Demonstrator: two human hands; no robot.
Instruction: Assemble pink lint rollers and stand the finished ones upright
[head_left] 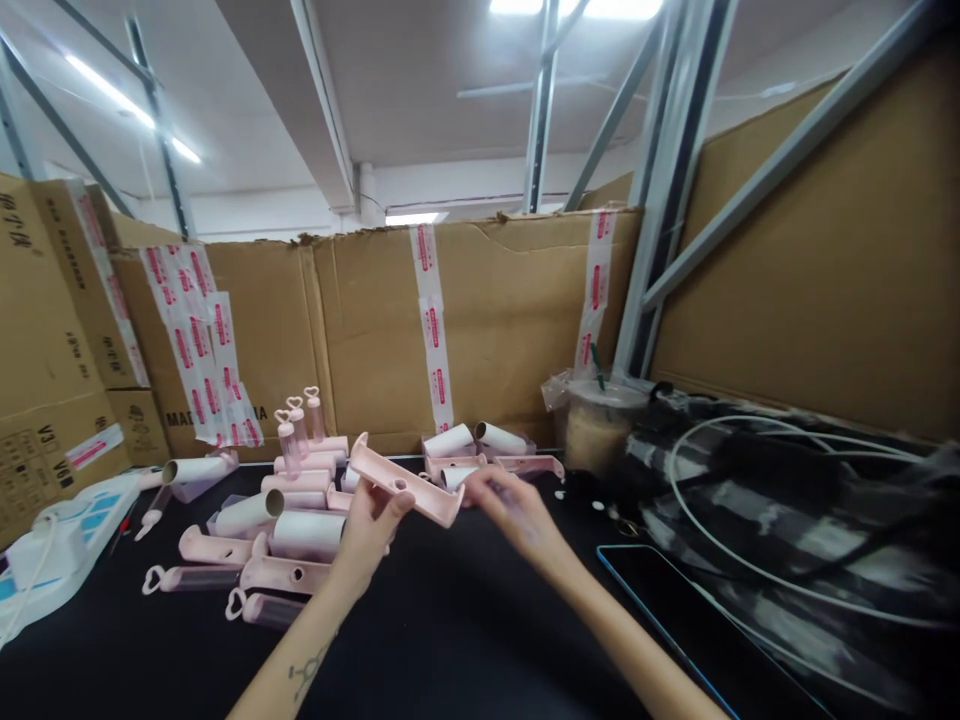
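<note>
From here I watch a pale pink plastic holder (420, 488): a long, shallow trough with upturned lips at both ends and a hole near its middle. I see it raised in the left hand (367, 535), slanting, its right end lower.

Rolls (309, 532) lie on the table (480, 640) left of the left hand (367, 530), with a power strip (94, 525) beyond. Behind that hand's holder (409, 485) are more rolls. Cardboard (495, 330) stands at the back; rightward, a cup (596, 435) stands behind a phone (697, 630), left of a bundle (720, 475).
</note>
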